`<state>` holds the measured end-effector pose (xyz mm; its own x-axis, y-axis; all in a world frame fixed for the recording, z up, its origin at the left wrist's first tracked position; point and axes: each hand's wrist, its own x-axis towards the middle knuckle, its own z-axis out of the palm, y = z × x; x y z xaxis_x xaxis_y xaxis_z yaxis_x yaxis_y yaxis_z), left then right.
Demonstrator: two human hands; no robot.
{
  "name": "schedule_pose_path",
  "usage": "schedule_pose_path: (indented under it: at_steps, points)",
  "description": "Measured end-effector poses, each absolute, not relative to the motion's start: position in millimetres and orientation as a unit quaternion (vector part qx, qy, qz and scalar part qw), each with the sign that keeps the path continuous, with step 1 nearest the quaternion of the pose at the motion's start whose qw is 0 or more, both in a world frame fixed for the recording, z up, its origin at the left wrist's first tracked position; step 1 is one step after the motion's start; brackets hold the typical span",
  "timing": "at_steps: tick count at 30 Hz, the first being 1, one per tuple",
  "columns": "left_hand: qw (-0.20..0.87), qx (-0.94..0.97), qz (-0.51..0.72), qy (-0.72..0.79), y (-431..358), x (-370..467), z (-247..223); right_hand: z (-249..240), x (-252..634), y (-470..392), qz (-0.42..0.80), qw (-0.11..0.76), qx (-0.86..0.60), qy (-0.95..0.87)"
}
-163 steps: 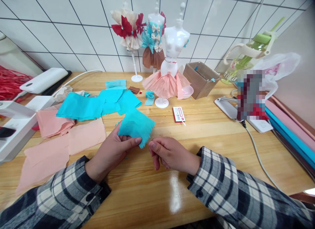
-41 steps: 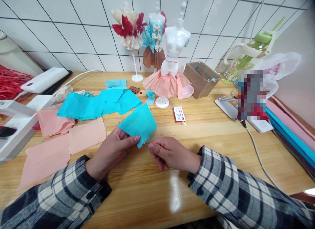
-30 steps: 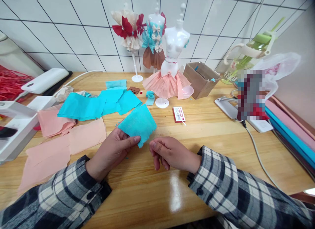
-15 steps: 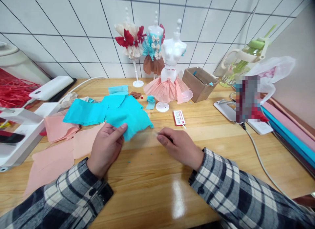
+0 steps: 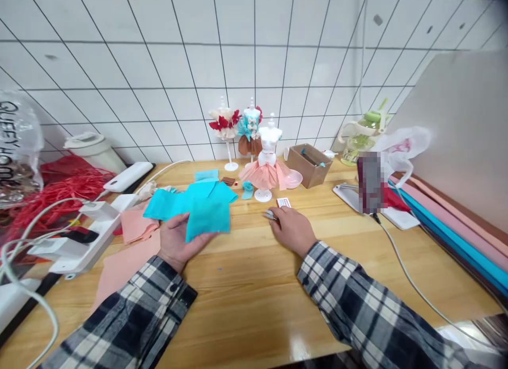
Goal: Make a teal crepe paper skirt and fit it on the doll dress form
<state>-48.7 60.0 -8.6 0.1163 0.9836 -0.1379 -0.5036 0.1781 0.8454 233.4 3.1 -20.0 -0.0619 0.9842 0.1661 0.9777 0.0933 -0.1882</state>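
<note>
My left hand [image 5: 180, 245] holds a squarish turquoise piece [image 5: 208, 218], its thumb and fingers at the lower left and lower edge. More turquoise pieces [image 5: 162, 204] lie behind it, beside pink pieces [image 5: 129, 258]. My right hand [image 5: 292, 229] is closed round a small metal tool [image 5: 270, 215], perhaps small scissors or snips, just in front of a small white and red packet [image 5: 283, 202]. Beyond the hands stands a white dress form [image 5: 270, 139] with a pink pleated skirt [image 5: 265, 174]. Two decorated forms [image 5: 226, 126] stand behind it.
A cardboard box [image 5: 311, 168] and a pink bowl [image 5: 293, 179] stand right of the forms. A power strip [image 5: 93, 242] with cables and red shreds [image 5: 59, 184] are at left. At right are a phone stand [image 5: 347, 197], a bottle [image 5: 359, 141] and rolled sheets [image 5: 456, 221].
The view has tilted up and pulled back. The turquoise piece in my left hand now faces up flat, with the fingers beneath it. My right hand shows more of the metal tool.
</note>
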Motion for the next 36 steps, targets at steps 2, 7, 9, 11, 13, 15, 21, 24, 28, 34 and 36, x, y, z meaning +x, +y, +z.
schedule_pose_path:
  at_steps: [2, 7, 9, 11, 13, 15, 21, 24, 28, 34, 36]
  points:
    - [0.721, 0.315, 0.497, 0.366, 58, -55, -5, -23, 232, 4, 0.006, 0.129, -0.670, -0.731]
    - [0.770, 0.352, 0.384, 0.367, 57, -43, -7, -22, 228, 2, -0.017, 0.134, -0.645, -0.752]
    - [0.755, 0.373, 0.400, 0.363, 56, -35, -11, -20, 226, 0, -0.030, 0.139, -0.642, -0.754]
    - [0.743, 0.391, 0.408, 0.358, 52, -30, -13, -17, 224, -2, -0.039, 0.144, -0.642, -0.752]
    - [0.733, 0.404, 0.413, 0.359, 48, -28, -13, -14, 222, -5, -0.047, 0.161, -0.642, -0.748]
    - [0.723, 0.409, 0.422, 0.364, 43, -28, -12, -11, 217, -8, -0.044, 0.204, -0.630, -0.748]
    - [0.709, 0.411, 0.434, 0.374, 44, -25, -11, -13, 199, -17, 0.045, 0.320, -0.464, -0.825]
    - [0.716, 0.408, 0.424, 0.375, 45, -23, -9, -20, 193, -17, 0.147, 0.392, -0.415, -0.808]
    - [0.751, 0.409, 0.366, 0.368, 41, -19, -4, -25, 190, -17, 0.380, 0.437, -0.417, -0.701]
    - [0.728, 0.416, 0.377, 0.394, 41, -25, -6, -19, 197, -25, 0.531, 0.393, -0.371, -0.652]
    - [0.684, 0.443, 0.401, 0.418, 44, -28, -10, -18, 199, -25, 0.562, 0.393, -0.364, -0.630]
